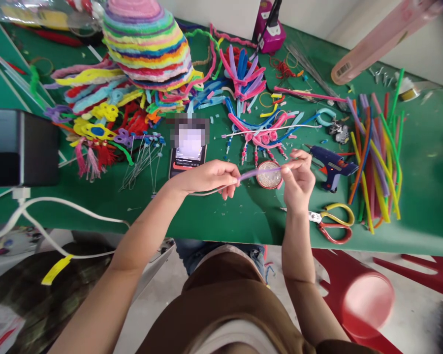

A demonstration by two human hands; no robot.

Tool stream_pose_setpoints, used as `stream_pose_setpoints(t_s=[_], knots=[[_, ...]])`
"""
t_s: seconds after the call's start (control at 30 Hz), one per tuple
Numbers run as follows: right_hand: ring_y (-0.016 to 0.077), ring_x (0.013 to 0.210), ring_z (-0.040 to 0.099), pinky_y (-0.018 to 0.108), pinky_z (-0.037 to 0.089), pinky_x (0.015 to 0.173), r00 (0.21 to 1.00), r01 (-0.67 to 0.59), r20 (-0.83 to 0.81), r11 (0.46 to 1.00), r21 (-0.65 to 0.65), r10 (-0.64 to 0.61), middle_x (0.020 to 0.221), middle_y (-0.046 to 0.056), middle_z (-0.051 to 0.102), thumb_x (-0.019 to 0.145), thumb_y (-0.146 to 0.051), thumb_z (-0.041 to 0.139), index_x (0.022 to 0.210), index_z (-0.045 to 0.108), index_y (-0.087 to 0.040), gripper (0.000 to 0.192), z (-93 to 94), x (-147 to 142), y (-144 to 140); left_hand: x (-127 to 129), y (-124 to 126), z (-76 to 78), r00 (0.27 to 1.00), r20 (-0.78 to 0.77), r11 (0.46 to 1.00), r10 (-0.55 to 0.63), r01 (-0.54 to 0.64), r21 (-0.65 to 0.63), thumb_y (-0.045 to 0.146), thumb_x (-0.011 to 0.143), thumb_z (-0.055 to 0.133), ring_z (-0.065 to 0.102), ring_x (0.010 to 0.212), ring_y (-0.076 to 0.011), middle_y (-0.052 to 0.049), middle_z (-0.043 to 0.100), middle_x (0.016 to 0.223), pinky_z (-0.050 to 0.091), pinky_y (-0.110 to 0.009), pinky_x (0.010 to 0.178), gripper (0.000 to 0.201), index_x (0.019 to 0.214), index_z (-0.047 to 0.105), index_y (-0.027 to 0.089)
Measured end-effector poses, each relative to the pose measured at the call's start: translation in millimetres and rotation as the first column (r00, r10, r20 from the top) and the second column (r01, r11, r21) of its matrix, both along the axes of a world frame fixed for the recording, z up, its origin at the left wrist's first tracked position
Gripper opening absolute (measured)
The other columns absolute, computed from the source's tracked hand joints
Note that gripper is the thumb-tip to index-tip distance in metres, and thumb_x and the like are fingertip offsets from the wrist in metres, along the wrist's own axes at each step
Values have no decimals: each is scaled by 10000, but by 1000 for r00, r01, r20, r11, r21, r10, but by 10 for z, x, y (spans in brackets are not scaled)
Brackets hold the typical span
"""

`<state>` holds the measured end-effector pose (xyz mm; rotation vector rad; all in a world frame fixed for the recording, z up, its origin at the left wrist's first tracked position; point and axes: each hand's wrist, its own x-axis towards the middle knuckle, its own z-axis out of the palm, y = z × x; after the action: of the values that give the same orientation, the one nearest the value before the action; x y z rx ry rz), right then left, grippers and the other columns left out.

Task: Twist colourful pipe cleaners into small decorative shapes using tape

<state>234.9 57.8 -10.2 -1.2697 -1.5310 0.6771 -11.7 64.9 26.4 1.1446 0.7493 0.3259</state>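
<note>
A short purple pipe cleaner stretches between my two hands, roughly level above the green table. My left hand pinches its left end between thumb and fingers. The other end sits in the closed fingertips of my right hand. Behind the pipe cleaner lies a small round dish of beads, partly covered by it. A phone with a lit screen rests just beyond my left hand. Close to my right hand are a blue glue gun and scissors with yellow and red handles.
Loose colourful pipe cleaners lie in a bundle at the right. A striped fuzzy dome and several yarn-like pieces fill the back left. Pink and blue shaped pieces lie behind the dish. A white cable crosses the left front edge.
</note>
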Motion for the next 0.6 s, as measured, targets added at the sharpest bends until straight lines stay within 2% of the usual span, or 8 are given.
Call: stream_pose_setpoints(t_s=[0.1, 0.17, 0.23, 0.3, 0.37, 0.43, 0.5, 0.6], knots=[[219, 1092, 568, 471, 455, 1021, 984, -176, 35, 984, -6, 176, 1024, 37, 565, 810, -463, 685, 771, 684, -267, 201, 50, -68, -25, 86, -28, -15, 999, 16, 998, 46, -47, 47, 371, 904, 541, 506, 542, -73, 4, 607, 709, 401, -203, 510, 251, 1016, 560, 147], [204, 1053, 595, 427, 487, 958, 948, -304, 89, 952, -47, 307, 1014, 30, 618, 826, -389, 681, 859, 697, -282, 113, 108, -92, -48, 151, -54, -34, 997, 5, 995, 73, -73, 71, 375, 923, 520, 396, 504, -62, 41, 496, 633, 324, -195, 475, 236, 983, 573, 153], [174, 918, 630, 356, 515, 824, 933, -314, 147, 943, -107, 328, 961, 22, 667, 842, -311, 649, 971, 659, -270, 135, 181, -76, -73, 199, -76, -54, 996, -5, 994, 94, -93, 61, 375, 941, 493, 320, 495, -63, 61, 380, 592, 269, -196, 460, 235, 921, 578, 156], [153, 772, 627, 298, 491, 704, 919, -228, 284, 956, -187, 275, 879, 16, 691, 837, -246, 608, 964, 616, -239, 128, 257, -26, -94, 222, -92, -70, 994, -7, 994, 109, -109, 31, 389, 954, 472, 286, 497, -67, 62, 330, 596, 237, -199, 451, 252, 898, 565, 161], [156, 714, 618, 281, 457, 662, 821, -133, 511, 956, -262, 255, 838, 24, 702, 813, -201, 571, 909, 601, -220, 102, 321, 39, -99, 226, -101, -79, 993, -10, 993, 121, -121, 4, 412, 965, 450, 272, 499, -68, 58, 325, 611, 214, -200, 445, 270, 887, 539, 169], [174, 731, 632, 277, 425, 650, 655, -91, 700, 950, -300, 284, 867, 43, 719, 797, -174, 538, 941, 603, -210, 162, 360, 94, -81, 225, -108, -81, 991, -8, 991, 132, -133, -14, 431, 972, 424, 256, 496, -68, 56, 323, 623, 199, -201, 441, 282, 877, 507, 179], [187, 745, 643, 269, 385, 622, 528, -105, 789, 946, -307, 314, 894, 54, 729, 792, -172, 529, 1034, 591, -207, 252, 378, 126, -41, 226, -114, -77, 989, -7, 989, 146, -146, -10, 446, 974, 407, 247, 497, -72, 54, 324, 636, 197, -206, 439, 282, 890, 485, 188], [188, 712, 627, 265, 317, 578, 396, -160, 842, 931, -329, 366, 845, 59, 719, 793, -171, 520, 1073, 571, -200, 286, 390, 129, 38, 234, -121, -64, 986, -22, 986, 167, -167, 8, 452, 972, 402, 252, 513, -83, 54, 326, 655, 209, -207, 444, 259, 938, 465, 202]])
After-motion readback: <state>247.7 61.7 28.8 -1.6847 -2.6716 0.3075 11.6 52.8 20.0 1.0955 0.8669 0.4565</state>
